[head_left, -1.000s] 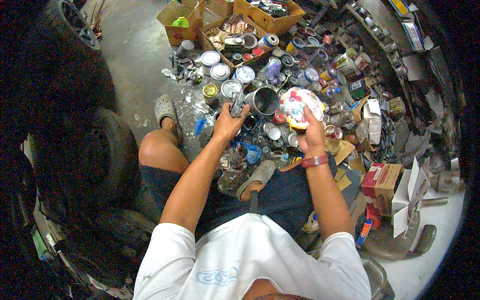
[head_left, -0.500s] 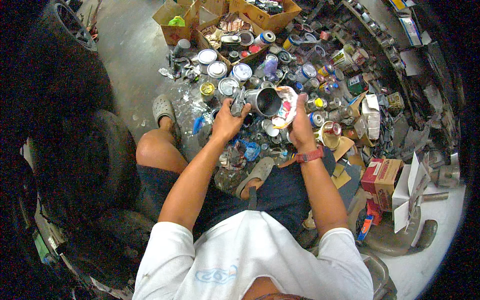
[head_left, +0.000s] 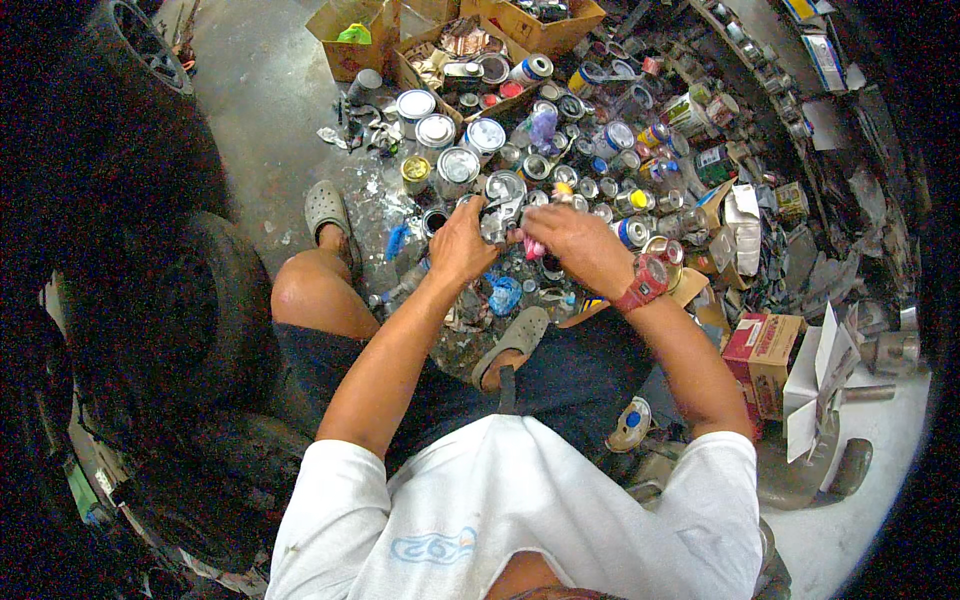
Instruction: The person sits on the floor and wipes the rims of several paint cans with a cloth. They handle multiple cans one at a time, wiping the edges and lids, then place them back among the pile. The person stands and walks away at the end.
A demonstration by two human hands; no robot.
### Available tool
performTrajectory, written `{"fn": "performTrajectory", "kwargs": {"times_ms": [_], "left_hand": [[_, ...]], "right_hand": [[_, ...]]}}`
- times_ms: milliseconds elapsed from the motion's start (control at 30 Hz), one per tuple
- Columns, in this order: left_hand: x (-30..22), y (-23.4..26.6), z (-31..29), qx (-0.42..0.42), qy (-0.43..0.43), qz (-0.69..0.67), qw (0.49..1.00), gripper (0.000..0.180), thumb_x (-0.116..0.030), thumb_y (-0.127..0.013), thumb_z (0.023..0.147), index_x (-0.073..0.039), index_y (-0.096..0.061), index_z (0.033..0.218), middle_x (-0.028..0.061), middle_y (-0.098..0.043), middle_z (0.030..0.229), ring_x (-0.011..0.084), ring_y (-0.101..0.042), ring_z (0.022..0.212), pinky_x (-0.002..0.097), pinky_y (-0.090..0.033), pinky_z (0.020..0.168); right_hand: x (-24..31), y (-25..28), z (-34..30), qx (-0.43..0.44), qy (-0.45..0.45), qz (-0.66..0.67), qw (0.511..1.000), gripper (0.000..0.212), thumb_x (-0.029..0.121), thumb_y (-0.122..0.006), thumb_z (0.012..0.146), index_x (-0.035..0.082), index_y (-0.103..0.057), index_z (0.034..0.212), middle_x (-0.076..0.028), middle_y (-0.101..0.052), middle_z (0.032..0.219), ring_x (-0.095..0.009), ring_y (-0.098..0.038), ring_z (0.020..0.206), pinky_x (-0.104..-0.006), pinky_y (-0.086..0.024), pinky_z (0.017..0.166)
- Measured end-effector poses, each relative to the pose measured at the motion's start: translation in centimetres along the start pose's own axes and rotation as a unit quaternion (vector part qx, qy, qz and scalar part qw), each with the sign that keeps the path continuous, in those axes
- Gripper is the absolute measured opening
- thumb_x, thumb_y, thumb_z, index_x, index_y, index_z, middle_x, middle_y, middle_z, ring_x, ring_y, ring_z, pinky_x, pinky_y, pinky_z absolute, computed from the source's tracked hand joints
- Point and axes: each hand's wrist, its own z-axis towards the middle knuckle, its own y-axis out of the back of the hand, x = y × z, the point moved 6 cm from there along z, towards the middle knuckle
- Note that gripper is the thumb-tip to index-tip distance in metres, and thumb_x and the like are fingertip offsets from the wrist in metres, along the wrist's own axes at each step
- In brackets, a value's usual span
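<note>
My left hand is closed around a metal paint spray gun, held over the crowded floor between my knees. Its lower parts are partly hidden by my fingers. Against the gun's right side, my right hand is closed on a crumpled white rag with pink and yellow patches. Bits of the rag stick out below and above the fingers. Just left of the gun, an opened can with a dark inside stands on the floor. A crumpled blue plastic bag lies below my hands.
Several lidded paint cans stand ahead of me. Cardboard boxes stand behind them. Jars and bottles crowd the right side, near a red and brown carton. Tyres stand at my left; my sandalled feet flank the work spot.
The gun's open metal cup faced right and has turned out of clear view. My right hand has moved left onto the gun, bunching the spread rag in its fingers.
</note>
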Motion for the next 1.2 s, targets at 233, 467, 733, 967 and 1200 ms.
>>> {"fn": "performTrajectory", "kwargs": {"times_ms": [233, 467, 733, 967, 1200], "left_hand": [[0.4, -1.4, -0.1, 0.036, -0.067, -0.035, 0.997, 0.076, -0.052, -0.087, 0.075, -0.01, -0.061, 0.133, 0.0176, -0.069, 0.122, 0.039, -0.066, 0.115, 0.0498, -0.053, 0.094], [0.1, -1.7, 0.2, 0.071, -0.067, -0.042, 0.994, 0.07, -0.041, -0.09, 0.074, -0.008, -0.064, 0.13, 0.0216, -0.071, 0.119, 0.0399, -0.067, 0.114, 0.0491, -0.053, 0.095], [-1.0, -1.4, 0.1, 0.169, -0.023, -0.168, 0.971, 0.073, -0.052, -0.092, 0.073, -0.007, -0.067, 0.125, 0.0188, -0.075, 0.109, 0.0294, -0.072, 0.103, 0.0427, -0.054, 0.09], [-1.0, -2.2, 0.6, 0.15, 0.041, -0.352, 0.923, 0.06, -0.054, -0.074, 0.094, -0.003, -0.067, 0.124, 0.0095, -0.074, 0.106, 0.0178, -0.065, 0.099, 0.035, -0.051, 0.089], [-2.1, -1.3, 0.4, 0.149, 0.167, -0.427, 0.876, 0.071, -0.062, -0.049, 0.104, -0.004, -0.056, 0.145, 0.0121, -0.064, 0.135, 0.0224, -0.057, 0.117, 0.0395, -0.046, 0.103]], "right_hand": [[-3.2, 1.8, -1.5, 0.061, -0.219, 0.358, 0.905, 0.032, 0.032, -0.056, 0.106, 0.007, -0.067, 0.123, -0.015, -0.071, 0.115, -0.034, -0.067, 0.113, -0.0393, -0.051, 0.097], [0.3, 0.3, -0.5, 0.115, -0.029, 0.242, 0.963, 0.043, 0.039, -0.054, 0.106, 0.001, -0.074, 0.101, -0.016, -0.069, 0.096, -0.032, -0.066, 0.096, -0.0409, -0.052, 0.089], [-7.6, -5.3, -1.8, 0.019, -0.205, 0.731, 0.651, 0.043, 0.031, -0.052, 0.107, -0.002, -0.075, 0.093, -0.013, -0.076, 0.099, -0.023, -0.072, 0.098, -0.038, -0.056, 0.094], [-4.6, -10.3, -3.1, -0.489, -0.302, 0.645, 0.503, 0.042, 0.031, -0.044, 0.11, 0.001, -0.058, 0.136, -0.014, -0.063, 0.135, -0.025, -0.06, 0.126, -0.0384, -0.046, 0.109], [1.6, -1.9, 1.6, -0.466, -0.242, 0.225, 0.821, 0.057, 0.032, -0.04, 0.112, -0.001, -0.032, 0.158, -0.024, -0.034, 0.161, -0.041, -0.028, 0.153, -0.0483, -0.02, 0.126]]}}
